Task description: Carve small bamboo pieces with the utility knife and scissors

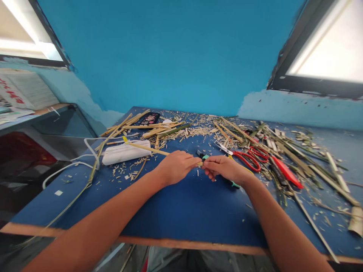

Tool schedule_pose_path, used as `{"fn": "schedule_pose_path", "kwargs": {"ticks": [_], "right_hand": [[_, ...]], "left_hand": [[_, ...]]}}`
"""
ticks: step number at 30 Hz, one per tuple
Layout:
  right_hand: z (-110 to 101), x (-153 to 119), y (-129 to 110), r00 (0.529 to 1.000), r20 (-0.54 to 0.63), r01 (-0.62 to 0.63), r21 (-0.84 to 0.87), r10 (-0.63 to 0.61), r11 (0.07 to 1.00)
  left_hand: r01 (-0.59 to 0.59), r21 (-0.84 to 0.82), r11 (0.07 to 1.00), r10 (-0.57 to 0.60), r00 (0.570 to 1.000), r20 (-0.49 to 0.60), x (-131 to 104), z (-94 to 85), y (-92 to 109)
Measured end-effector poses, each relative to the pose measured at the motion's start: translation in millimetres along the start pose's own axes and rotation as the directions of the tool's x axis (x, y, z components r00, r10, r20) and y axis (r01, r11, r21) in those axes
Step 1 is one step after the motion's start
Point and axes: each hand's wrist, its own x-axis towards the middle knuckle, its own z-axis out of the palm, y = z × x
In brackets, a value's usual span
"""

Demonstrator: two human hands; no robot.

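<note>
Near the middle of the blue table (181, 211), my left hand (178, 166) is closed around a thin bamboo strip (150, 149), which runs out to the upper left over a white power strip (126, 152). My right hand (222, 167) meets it at the strip's near end, thumb and fingers pinched together there. Green-handled pliers (234, 184) lie partly hidden beneath my right hand. Just beyond that hand, scissors with red handles (246, 160) rest on the table, blades toward the left.
Bamboo strips (164, 130) and a dark phone (150, 118) lie at the back left, with shavings (198, 131) beside them. A red-handled tool (287, 172) sits among bamboo scraps at the right. A white cable (68, 166) loops at the left.
</note>
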Motion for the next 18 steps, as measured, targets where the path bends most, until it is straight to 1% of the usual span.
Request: {"fn": "schedule_pose_path", "kwargs": {"ticks": [4, 8, 12, 15, 18], "right_hand": [[1.0, 0.2, 1.2, 1.000, -0.029, 0.003, -0.030, -0.004, 1.000], [2.8, 0.7, 3.8, 0.999, -0.032, -0.023, -0.066, 0.021, 0.998], [5.0, 1.4, 5.6, 0.999, -0.046, -0.023, -0.048, 0.021, 0.999], [5.2, 0.8, 6.3, 0.999, -0.036, -0.021, -0.051, 0.020, 0.998], [4.1, -1.3, 5.6, 1.000, 0.008, -0.015, -0.038, 0.015, 0.999]], "left_hand": [[0.050, 0.009, 0.999, -0.050, 0.999, 0.013, -0.5, 2.0, 1.5], [0.038, -0.001, 0.999, -0.038, 0.998, 0.045, -0.8, 3.4, 3.7], [0.033, 0.008, 0.999, -0.033, 0.998, 0.045, -0.8, 2.9, 4.3], [0.005, 0.011, 1.000, -0.006, 0.998, 0.059, -1.1, 2.4, 3.1], [-0.044, 0.002, 0.999, 0.044, 0.996, 0.077, -1.3, 1.5, 1.8]]}}
